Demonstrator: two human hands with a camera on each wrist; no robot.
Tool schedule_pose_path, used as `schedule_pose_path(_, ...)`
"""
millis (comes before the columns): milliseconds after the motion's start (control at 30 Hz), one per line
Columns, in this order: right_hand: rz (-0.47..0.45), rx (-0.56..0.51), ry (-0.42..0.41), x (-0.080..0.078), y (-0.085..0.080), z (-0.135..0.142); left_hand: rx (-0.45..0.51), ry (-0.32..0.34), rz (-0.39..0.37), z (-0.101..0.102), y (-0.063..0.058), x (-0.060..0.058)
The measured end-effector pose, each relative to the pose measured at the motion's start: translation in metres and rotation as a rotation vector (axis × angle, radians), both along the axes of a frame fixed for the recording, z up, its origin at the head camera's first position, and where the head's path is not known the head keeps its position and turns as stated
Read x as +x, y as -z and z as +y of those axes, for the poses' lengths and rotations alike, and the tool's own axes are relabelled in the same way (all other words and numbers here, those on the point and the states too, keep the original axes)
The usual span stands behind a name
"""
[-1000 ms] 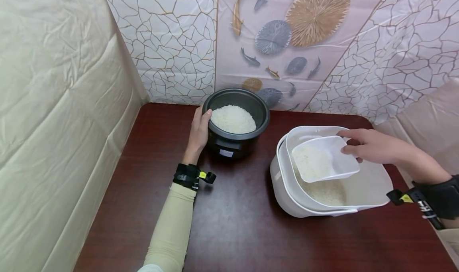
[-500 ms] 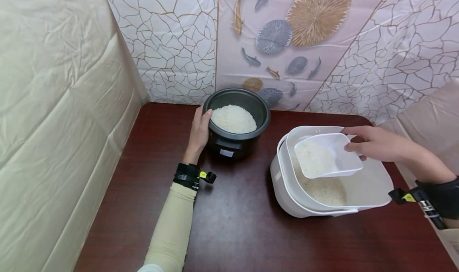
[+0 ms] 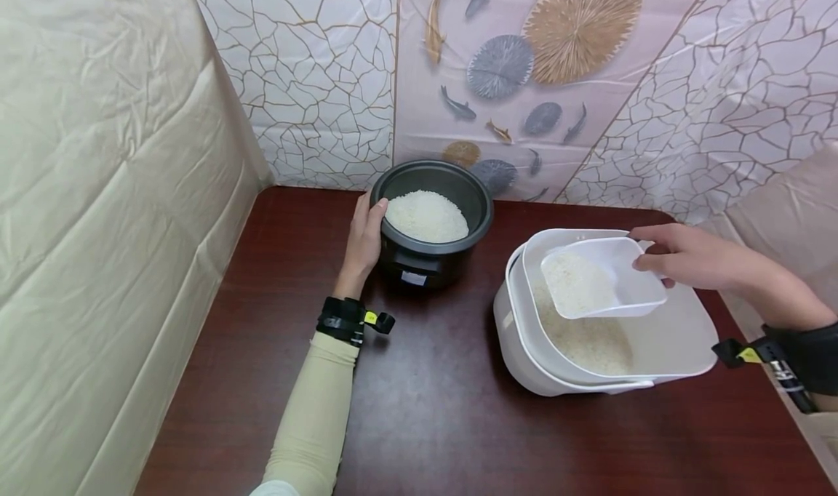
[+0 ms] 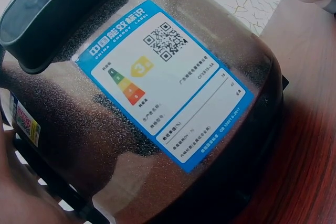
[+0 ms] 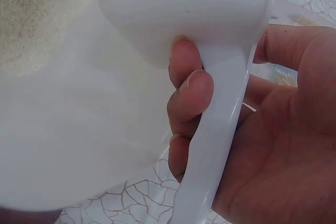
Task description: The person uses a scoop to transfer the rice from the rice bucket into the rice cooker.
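In the head view my left hand (image 3: 363, 238) holds the side of a black rice cooker (image 3: 419, 263), thumb at its rim. White rice (image 3: 428, 217) lies heaped in the cooker's pot. My right hand (image 3: 694, 257) grips a white scoop (image 3: 633, 281) with rice in it. Its fingers (image 5: 191, 95) curl round the scoop's handle (image 5: 218, 114) in the right wrist view. Tilted slightly, the scoop hangs over the mouth of a white rice bin (image 3: 517, 336). More rice (image 3: 592, 345) lies at the bottom of the bin.
Both containers stand on a dark red-brown table (image 3: 419, 409). Behind them hangs a patterned backdrop (image 3: 314, 81), close to the cooker's back. A cream cloth wall (image 3: 131, 227) runs along the left edge. An energy label (image 4: 163, 82) faces the left wrist camera.
My right hand has raised the scoop slightly, shifting it a little right and toward the bin's far side. More rice in the bin shows below it. The left hand keeps its place.
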State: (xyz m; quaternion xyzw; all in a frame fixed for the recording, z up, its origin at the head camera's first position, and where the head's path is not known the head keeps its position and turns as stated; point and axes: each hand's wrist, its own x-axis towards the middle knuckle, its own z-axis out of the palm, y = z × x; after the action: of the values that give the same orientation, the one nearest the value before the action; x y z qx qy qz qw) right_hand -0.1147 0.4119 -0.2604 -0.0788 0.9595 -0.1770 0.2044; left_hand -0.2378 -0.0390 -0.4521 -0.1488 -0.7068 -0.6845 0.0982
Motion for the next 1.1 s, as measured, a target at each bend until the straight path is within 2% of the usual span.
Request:
schedule_pose_path(200, 0.01, 0.026, 0.003, -0.005, -0.008, -0.006, 0.005, 0.024, -0.023, -0.003, 0.0, -0.003)
schedule_pose_path(367, 0.013, 0.031, 0.019, -0.008, -0.017, -0.007, 0.013, 0.008, -0.008, -0.001, -0.001, -0.002)
schedule_pose_path(567, 0.058, 0.009, 0.005, -0.016, -0.025, -0.011, -0.005, -0.004, 0.001, 0.0, 0.001, -0.003)
schedule_pose_path(900, 0.09, 0.015, -0.005, -0.038, -0.048, -0.042, -0.024, -0.02, 0.005, -0.002, 0.002, -0.003)
schedule_pose_path(1100, 0.108, 0.014, -0.014, -0.053, -0.055, -0.063, -0.014, 0.001, -0.013, -0.003, 0.003, -0.004)
